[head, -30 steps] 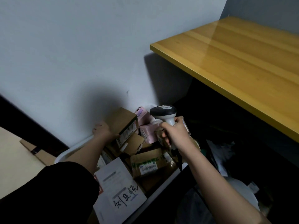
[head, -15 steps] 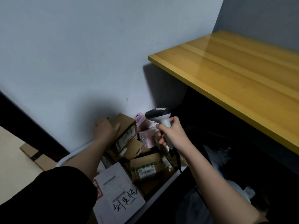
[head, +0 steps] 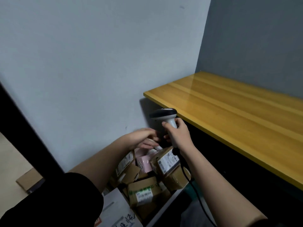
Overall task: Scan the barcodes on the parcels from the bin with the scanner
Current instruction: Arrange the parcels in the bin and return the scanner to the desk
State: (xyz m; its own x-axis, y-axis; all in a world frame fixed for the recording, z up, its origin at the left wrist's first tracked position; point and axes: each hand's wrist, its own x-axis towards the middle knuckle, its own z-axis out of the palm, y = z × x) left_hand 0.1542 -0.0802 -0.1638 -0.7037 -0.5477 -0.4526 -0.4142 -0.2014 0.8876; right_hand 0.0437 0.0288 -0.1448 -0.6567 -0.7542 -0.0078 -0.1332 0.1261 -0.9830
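My right hand (head: 179,135) is shut on the handle of a white and grey barcode scanner (head: 164,114), held upright above the bin with its head pointing left. Its black cable (head: 196,192) hangs down along my forearm. My left hand (head: 141,138) is blurred, with fingers spread and nothing in it, just left of the scanner and above a pink box (head: 144,161). Below lies the white bin (head: 164,208), full of parcels. Among them are a brown box with a white label (head: 166,161), a box with green print (head: 144,190) and a white parcel with handwriting (head: 118,213).
A yellow wooden tabletop (head: 237,122) juts out at the right, with dark space beneath it. The grey wall stands right behind the bin. A flat cardboard piece (head: 27,181) lies on the floor at the left, beside a black strip along the wall.
My left hand let go of the brown box at the back left and swept right toward the scanner. My right hand lifted the scanner higher. The view tilted upward.
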